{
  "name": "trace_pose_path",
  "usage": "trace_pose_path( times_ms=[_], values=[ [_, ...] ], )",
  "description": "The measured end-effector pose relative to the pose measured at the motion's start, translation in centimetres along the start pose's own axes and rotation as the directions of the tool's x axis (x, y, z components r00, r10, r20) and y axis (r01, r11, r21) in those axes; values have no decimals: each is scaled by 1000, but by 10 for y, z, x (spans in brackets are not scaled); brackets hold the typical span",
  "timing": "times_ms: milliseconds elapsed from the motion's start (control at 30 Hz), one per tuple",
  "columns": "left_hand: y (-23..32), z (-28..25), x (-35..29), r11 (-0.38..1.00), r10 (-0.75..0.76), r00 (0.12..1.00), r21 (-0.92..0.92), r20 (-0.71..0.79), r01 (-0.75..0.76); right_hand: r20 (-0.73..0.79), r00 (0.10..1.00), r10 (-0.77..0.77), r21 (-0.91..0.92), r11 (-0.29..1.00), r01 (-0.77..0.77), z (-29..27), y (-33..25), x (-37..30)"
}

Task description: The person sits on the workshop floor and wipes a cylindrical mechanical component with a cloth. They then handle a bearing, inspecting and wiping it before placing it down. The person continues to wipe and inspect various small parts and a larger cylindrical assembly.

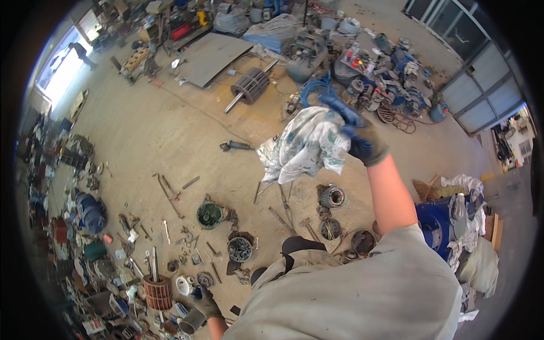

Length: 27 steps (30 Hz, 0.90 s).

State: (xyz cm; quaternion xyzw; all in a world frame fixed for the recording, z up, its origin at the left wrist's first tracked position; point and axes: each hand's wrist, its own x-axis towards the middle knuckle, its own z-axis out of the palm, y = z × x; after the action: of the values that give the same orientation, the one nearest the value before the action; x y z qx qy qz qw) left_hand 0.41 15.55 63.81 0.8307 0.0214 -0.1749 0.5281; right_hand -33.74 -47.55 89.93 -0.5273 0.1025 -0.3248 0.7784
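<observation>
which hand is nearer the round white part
Left: your left hand is beside the white part; your right hand is far ahead and right of it, gripping a stained white cloth.

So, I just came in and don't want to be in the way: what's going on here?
A person's gloved right hand holds up a stained white cloth. The gloved left hand is low down, right by a white round part; whether it grips it is hard to tell. On the floor lie a power tool and a slotted rotor.
</observation>
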Motion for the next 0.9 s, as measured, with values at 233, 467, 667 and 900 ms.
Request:
trace_pose_path(
  times_ms=[233, 467, 667, 900],
  values=[
    [67, 72, 18, 991, 26, 977, -134, 210, 2, -680, 687, -257, -36, 947, 319, -10, 74, -66],
    [129, 109, -1, 974, 102, 948, -224, 302, -34, -213, 964, -162, -896, -360, -258, 39, 109, -26],
    [212, 136, -43, 913, 248, 886, -401, 391, -79, 72, 978, -194, -973, 201, 112, 54, 123, -4],
    [259, 147, -87, 833, 371, 808, -549, 458, -71, 64, 992, -109, -937, 335, 97, 80, 172, -16]
  ],
)
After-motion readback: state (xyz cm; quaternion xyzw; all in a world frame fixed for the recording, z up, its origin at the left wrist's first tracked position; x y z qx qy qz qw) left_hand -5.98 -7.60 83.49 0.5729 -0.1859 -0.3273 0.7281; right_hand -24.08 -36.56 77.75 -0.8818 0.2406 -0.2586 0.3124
